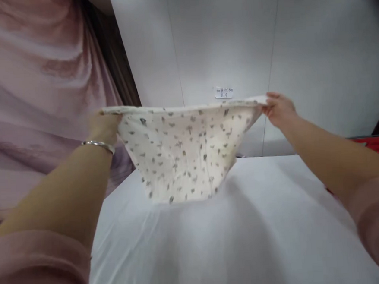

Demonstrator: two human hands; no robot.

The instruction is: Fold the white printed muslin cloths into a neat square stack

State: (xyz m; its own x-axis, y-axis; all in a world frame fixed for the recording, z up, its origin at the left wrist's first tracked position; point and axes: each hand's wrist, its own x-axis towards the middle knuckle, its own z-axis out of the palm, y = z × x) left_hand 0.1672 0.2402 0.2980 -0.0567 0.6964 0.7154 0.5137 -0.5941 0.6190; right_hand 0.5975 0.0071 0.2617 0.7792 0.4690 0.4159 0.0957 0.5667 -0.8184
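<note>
A white cloth (183,151) with small dark and brown prints hangs in the air, its top edge stretched nearly straight between my hands. My left hand (105,124), a little blurred, is closed on the upper left corner; a silver bangle circles that wrist. The upper right corner is pinched in the fingers of my right hand (279,107). Below, the cloth narrows toward its lower edge, which hangs above the white-covered table (197,254) and looks slightly blurred.
Behind the table stands a pale panelled wall (221,40) with a small handwritten label (223,92). A pink curtain (36,83) hangs at the left. Something red (378,146) with a dark rim shows beyond my right arm.
</note>
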